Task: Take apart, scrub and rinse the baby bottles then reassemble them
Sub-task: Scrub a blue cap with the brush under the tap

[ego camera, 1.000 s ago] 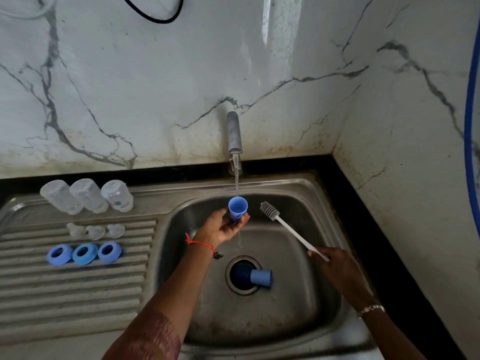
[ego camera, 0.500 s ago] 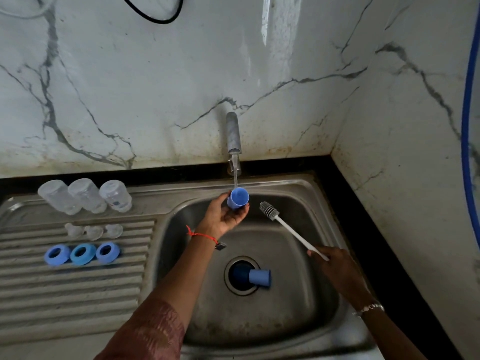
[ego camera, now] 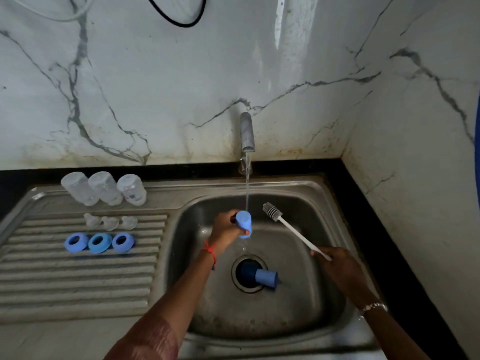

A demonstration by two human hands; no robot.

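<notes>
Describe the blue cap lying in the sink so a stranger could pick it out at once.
Start at the steel sink basin below the running tap, and look to the round drain in its floor. The blue cap lies on its side at the drain's right edge. Unlike the other blue cap, which the left hand holds under the water, nobody is touching it.
</notes>
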